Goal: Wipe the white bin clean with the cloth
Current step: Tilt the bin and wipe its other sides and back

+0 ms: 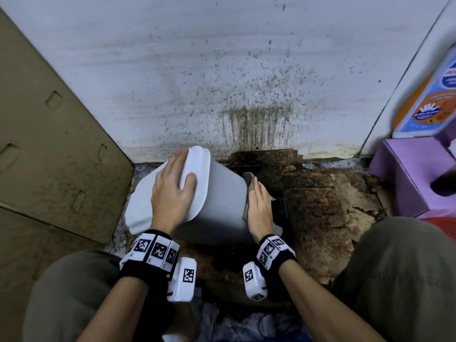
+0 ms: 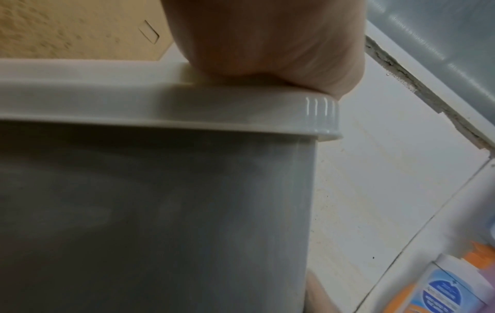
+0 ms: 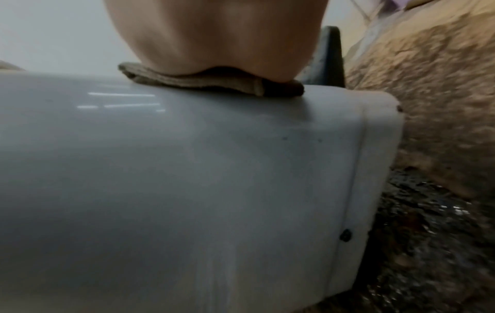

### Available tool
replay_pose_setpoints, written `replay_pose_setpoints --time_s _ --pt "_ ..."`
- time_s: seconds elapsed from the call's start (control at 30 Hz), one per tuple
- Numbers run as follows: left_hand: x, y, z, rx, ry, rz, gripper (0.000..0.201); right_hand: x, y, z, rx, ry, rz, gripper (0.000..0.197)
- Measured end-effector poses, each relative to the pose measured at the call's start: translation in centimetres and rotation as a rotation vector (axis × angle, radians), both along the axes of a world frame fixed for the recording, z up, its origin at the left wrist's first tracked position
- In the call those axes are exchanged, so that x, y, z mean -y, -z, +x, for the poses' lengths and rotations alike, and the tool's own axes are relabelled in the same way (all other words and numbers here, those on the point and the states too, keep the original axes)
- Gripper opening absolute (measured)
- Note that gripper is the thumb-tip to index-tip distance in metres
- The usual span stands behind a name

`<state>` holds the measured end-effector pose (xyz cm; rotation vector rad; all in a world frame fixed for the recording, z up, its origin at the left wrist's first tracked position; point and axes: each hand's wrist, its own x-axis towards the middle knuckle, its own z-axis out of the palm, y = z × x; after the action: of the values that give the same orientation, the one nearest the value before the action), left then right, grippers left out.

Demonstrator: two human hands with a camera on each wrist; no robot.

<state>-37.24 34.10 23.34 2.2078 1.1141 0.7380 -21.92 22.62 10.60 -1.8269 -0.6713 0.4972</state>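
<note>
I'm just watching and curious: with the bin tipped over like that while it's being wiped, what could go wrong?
The white bin leans, steadied only by the left hand flat on its lid; it might slip. The cloth under the right hand already looks brownish and may smear. The grimy floor could re-soil the base.

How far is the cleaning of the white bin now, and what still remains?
Under way, not finished. The left hand rests flat on the lid, steadying the tilted white bin. The right hand presses the cloth flat against the bin's side. The glossy wall beside the cloth looks clean; small dark specks near the base remain. Other sides cannot be judged.
</note>
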Motion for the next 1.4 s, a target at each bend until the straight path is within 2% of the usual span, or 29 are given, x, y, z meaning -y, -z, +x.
replay_pose_setpoints --time_s 0.07,0.17,0.33,0.5,0.6,0.73,0.8,0.9,1.03,1.1,1.17,1.23,1.33,1.4 --pt "0.1 0.0 0.0 -0.003 -0.001 0.001 0.066 -0.9 -1.2 -0.8 0.034 -0.040 0.039 0.056" --pt "0.4 -0.1 0.2 -0.009 0.018 0.032 0.066 -2.4 -3.5 -2.3 -0.041 -0.041 0.102 0.060" --pt "1.3 -0.3 0.9 -0.022 0.034 0.010 0.064 -2.6 -6.7 -3.8 0.053 -0.161 0.159 0.052" --pt "1.5 -0.3 1.3 -0.042 0.069 -0.005 0.066 -2.0 -7.8 -3.3 -0.046 -0.117 0.235 0.044" --pt "1.5 -0.1 1.5 -0.060 0.087 0.007 0.069 -1.4 -8.1 -2.9 -0.194 -0.045 0.320 0.041" --pt "2.0 -0.1 2.2 -0.048 0.114 0.004 0.068 -0.8 -10.1 -1.8 -0.548 0.016 0.473 0.042" --pt "2.3 -0.1 2.9 0.001 0.128 -0.051 0.068 -0.8 -11.3 -1.6 -0.593 -0.008 0.485 0.042" --pt "3.0 -0.4 3.9 0.114 0.164 -0.171 0.067 -0.4 -11.9 -1.5 -0.514 -0.033 0.414 0.047" --pt "4.5 -1.7 4.4 0.382 0.225 -0.479 0.044 1.2 -12.4 -1.1 -0.279 -0.043 0.296 0.048" --pt "4.6 -2.2 4.1 0.436 0.229 -0.534 0.035 2.1 -12.4 -0.5 -0.233 -0.035 0.263 0.049" --pt "4.3 -2.5 3.5 0.408 0.201 -0.475 0.029 2.9 -12.1 0.4 -0.190 -0.025 0.217 0.050" --pt "3.6 -2.3 2.7 0.310 0.155 -0.330 0.027 3.7 -11.8 1.3 -0.140 -0.019 0.162 0.051" --pt "2.5 -1.4 1.3 0.026 0.012 -0.140 0.033 5.4 -11.4 2.6 -0.091 -0.008 0.116 0.051" --pt "1.9 -0.5 0.3 -0.210 -0.176 -0.136 0.048 6.4 -11.1 3.3 -0.041 0.012 0.059 0.051"
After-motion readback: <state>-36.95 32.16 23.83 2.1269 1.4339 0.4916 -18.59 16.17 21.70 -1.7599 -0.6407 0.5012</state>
